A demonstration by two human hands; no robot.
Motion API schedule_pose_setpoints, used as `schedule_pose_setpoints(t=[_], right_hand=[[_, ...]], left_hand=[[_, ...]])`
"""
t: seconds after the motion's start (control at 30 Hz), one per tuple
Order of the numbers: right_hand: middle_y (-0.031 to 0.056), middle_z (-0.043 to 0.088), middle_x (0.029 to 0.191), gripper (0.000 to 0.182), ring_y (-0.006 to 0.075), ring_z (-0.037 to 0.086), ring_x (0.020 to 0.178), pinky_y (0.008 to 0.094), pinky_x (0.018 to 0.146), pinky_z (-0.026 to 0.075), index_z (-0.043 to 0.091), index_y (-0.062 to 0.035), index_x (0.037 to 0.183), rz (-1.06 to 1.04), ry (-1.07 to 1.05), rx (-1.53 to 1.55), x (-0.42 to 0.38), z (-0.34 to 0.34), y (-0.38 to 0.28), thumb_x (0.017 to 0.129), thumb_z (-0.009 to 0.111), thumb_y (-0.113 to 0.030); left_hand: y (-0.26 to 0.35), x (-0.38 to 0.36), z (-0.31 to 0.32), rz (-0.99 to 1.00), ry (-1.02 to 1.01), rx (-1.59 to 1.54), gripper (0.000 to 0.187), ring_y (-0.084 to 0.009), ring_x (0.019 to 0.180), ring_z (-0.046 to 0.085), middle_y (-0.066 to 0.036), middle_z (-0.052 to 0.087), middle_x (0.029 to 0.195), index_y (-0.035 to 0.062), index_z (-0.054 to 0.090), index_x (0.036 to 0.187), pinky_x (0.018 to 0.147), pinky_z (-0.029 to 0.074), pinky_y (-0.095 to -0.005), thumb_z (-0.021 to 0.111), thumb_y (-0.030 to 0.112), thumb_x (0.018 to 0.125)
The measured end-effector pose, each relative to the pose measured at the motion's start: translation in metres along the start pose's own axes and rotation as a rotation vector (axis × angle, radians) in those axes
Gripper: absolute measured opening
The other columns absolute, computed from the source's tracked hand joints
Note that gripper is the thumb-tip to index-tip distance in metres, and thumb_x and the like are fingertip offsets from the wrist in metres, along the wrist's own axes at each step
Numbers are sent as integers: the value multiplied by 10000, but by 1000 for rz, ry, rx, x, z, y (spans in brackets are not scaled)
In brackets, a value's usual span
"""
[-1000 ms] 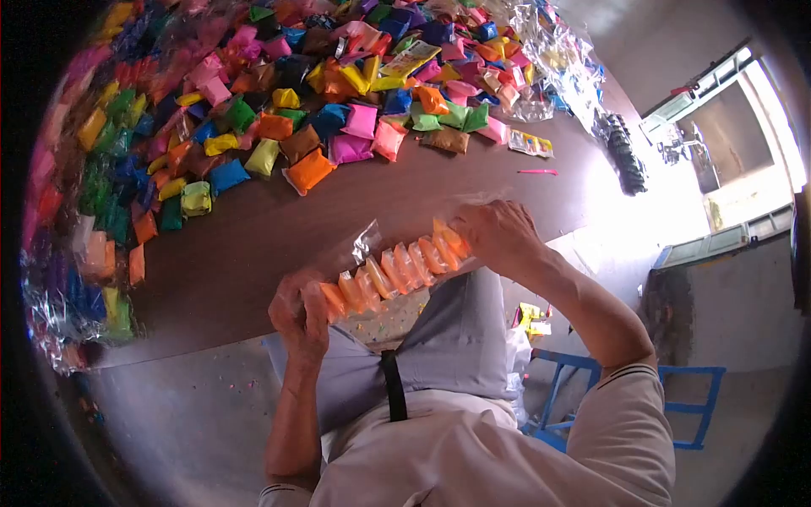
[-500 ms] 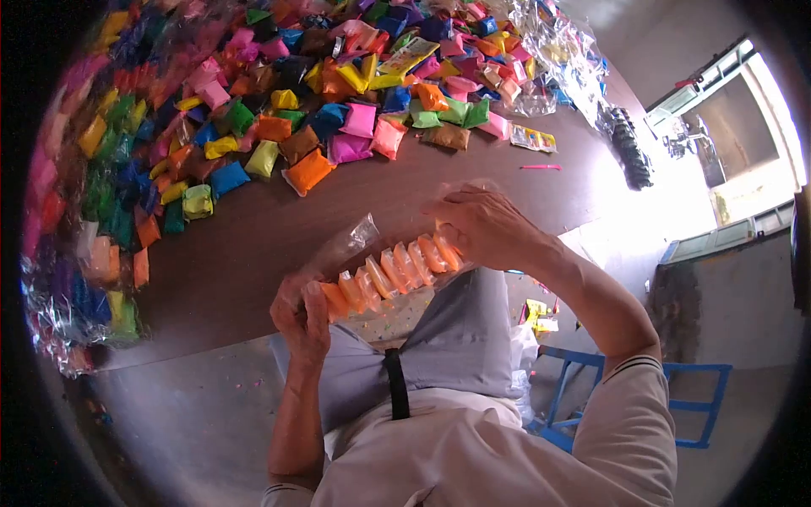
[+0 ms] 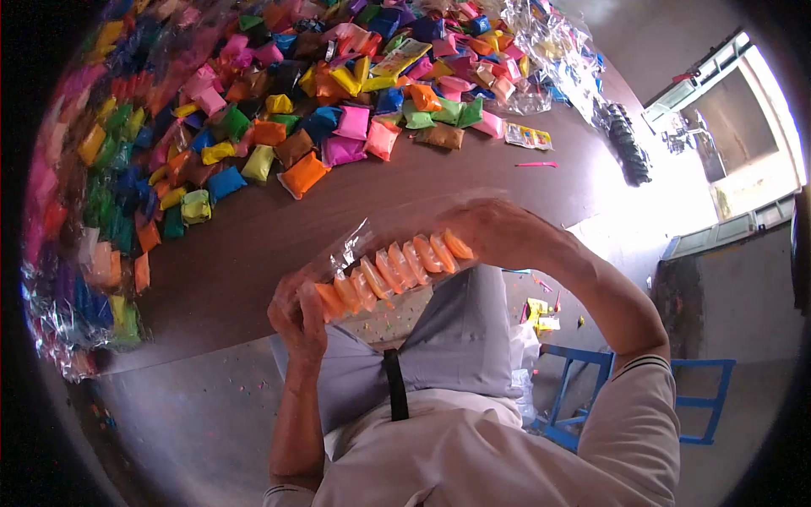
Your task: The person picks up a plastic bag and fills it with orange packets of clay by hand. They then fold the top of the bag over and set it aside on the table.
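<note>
A row of small orange packets (image 3: 393, 269) sits side by side in a clear plastic bag (image 3: 351, 242), held level above my lap at the table's near edge. My left hand (image 3: 297, 314) is closed round the left end of the row, its thumb along the front. At the right end, my right hand (image 3: 494, 232) is beside the last packet. Motion smears its fingers, so its grip on the bag does not show clearly.
A large heap of coloured packets (image 3: 342, 127) covers the back and left of the brown table (image 3: 253, 262). A pink stick (image 3: 536, 164), a printed sachet (image 3: 528, 137) and a black ribbed object (image 3: 627, 145) lie at the right. A blue frame (image 3: 583, 355) stands below right.
My right hand has moved slightly right and down, uncovering the last orange packet at the right end. My left hand and the row have hardly moved.
</note>
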State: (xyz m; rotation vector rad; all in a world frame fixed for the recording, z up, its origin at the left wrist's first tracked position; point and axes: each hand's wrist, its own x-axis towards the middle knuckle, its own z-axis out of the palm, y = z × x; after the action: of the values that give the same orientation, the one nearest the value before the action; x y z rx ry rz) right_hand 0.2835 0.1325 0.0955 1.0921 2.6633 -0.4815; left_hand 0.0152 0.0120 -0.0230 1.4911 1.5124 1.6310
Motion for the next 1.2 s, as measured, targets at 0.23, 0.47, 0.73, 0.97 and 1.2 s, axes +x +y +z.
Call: schedule_pose_setpoints(t=[0.23, 0.47, 0.73, 0.97, 1.2], right_hand=[[156, 626, 1065, 335, 325, 572, 1062, 415, 940, 444, 588, -53, 1134, -89, 224, 147, -14, -9, -4, 806, 549, 1], [109, 598, 1009, 316, 253, 557, 1029, 390, 914, 432, 617, -93, 1056, -186, 601, -147, -3, -12, -29, 745, 635, -144], [55, 614, 979, 254, 245, 559, 957, 372, 878, 438, 650, -83, 961, -263, 664, -144, 27, 5, -2, 714, 692, -125], [56, 612, 994, 260, 243, 556, 973, 373, 890, 429, 638, -82, 968, -228, 578, -165, 33, -6, -8, 726, 694, -160], [71, 609, 989, 218, 246, 563, 1010, 375, 890, 443, 636, -107, 962, -439, 506, -218, 63, 4, -31, 750, 618, -158]], left_hand=[[-1, 1, -1, -1, -17, -30, 225, -117, 849, 581, -75, 618, 945, -37, 604, 983, 734, 462, -238, 519, 171, 963], [-8, -8, 0, -165, 22, -141, 180, -112, 835, 578, -71, 621, 939, -20, 610, 964, 720, 463, -248, 509, 129, 966], [-2, -5, 1, -93, 44, -18, 225, -114, 767, 567, -77, 613, 868, -29, 617, 914, 671, 451, -243, 530, 176, 952], [5, 1, 1, -46, 17, -5, 252, -108, 777, 568, -75, 621, 862, -37, 622, 911, 676, 450, -248, 524, 190, 957], [6, 2, 0, -26, 18, -47, 229, -127, 794, 582, -71, 631, 869, -34, 633, 935, 695, 464, -271, 551, 179, 949]])
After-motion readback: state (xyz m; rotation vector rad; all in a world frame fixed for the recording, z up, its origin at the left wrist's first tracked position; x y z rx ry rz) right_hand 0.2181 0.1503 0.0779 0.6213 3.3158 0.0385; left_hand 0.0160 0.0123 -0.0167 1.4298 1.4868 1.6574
